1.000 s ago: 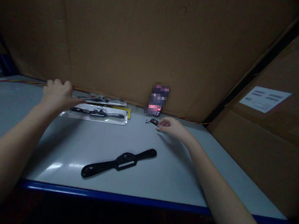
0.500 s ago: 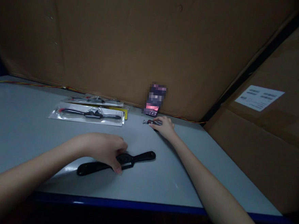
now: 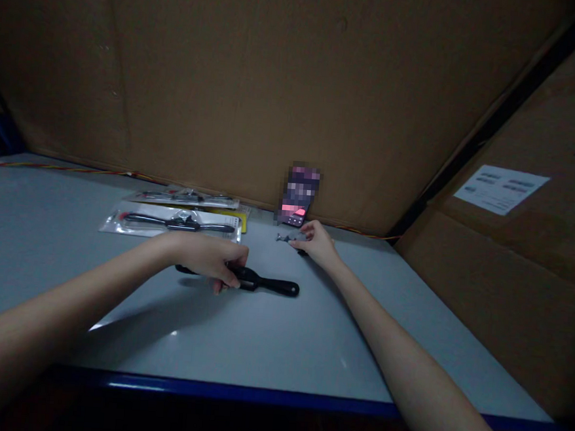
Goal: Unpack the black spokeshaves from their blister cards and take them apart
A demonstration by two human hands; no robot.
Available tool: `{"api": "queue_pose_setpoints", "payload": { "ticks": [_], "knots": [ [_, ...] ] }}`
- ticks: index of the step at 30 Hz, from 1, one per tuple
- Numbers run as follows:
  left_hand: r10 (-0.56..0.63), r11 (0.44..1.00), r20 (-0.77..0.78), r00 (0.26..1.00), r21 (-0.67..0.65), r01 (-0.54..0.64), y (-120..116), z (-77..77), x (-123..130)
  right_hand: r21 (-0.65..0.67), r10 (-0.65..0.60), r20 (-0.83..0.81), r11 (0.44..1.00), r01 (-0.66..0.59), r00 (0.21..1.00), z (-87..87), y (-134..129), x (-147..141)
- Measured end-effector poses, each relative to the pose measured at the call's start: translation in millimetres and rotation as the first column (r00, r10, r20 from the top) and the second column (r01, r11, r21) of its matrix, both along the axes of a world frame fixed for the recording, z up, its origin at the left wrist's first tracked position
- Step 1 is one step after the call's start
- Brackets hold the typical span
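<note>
My left hand (image 3: pixel 210 259) is closed around the middle of a black spokeshave (image 3: pixel 277 286), whose right handle sticks out past my fingers. Most of the left handle is hidden behind my hand and wrist. Farther back, in front of the phone, my right hand (image 3: pixel 317 244) pinches a small grey metal part (image 3: pixel 298 236) between thumb and fingers. A little silver wing-shaped piece (image 3: pixel 282 237) shows at the left end of that part; I cannot tell whether they are joined. Something small and dark lies under my right fingers.
Packaged spokeshaves in clear wrappers (image 3: pixel 178 223) lie at the back left, with a yellow card (image 3: pixel 240 221) beneath. A phone (image 3: pixel 298 196) leans on the cardboard wall (image 3: pixel 217 92). Twisted wires (image 3: pixel 64 168) run along the back. A blue edge (image 3: pixel 236 390) borders the grey table (image 3: pixel 278 346).
My left hand has gripped the spokeshave and brought it up and away from the table's front edge. My right hand stays near the phone, its fingers shifted slightly on the small part.
</note>
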State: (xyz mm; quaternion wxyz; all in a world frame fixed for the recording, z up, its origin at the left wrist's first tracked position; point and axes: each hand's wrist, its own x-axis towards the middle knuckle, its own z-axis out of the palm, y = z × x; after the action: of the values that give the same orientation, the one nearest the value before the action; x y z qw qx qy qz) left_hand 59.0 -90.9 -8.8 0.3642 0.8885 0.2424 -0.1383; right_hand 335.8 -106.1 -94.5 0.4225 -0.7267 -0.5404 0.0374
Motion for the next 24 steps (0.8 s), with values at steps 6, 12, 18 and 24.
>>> {"api": "queue_pose_setpoints", "payload": {
  "ticks": [6, 12, 18, 24],
  "knots": [
    [0.168, 0.973, 0.157, 0.973, -0.183, -0.139, 11, -7.6, -3, 0.191, 0.175, -0.140, 0.970, -0.147, 0.974, 28.2, -14, -14],
    [0.384, 0.891, 0.253, 0.888, -0.355, -0.284, 8, -6.5, -3, 0.212, 0.527, -0.265, 0.849, -0.484, 0.808, 51.6, -45, -70],
    [0.309, 0.893, 0.299, 0.903, -0.417, -0.167, 3, -10.4, -6, 0.128, 0.524, 0.088, 0.838, -0.531, 0.847, 51.8, -60, -103],
    [0.277, 0.918, 0.324, 0.904, -0.367, -0.150, 7, -21.7, -5, 0.057, 0.537, 0.200, 0.828, -0.557, 0.819, 50.3, -59, -105]
  ]
}}
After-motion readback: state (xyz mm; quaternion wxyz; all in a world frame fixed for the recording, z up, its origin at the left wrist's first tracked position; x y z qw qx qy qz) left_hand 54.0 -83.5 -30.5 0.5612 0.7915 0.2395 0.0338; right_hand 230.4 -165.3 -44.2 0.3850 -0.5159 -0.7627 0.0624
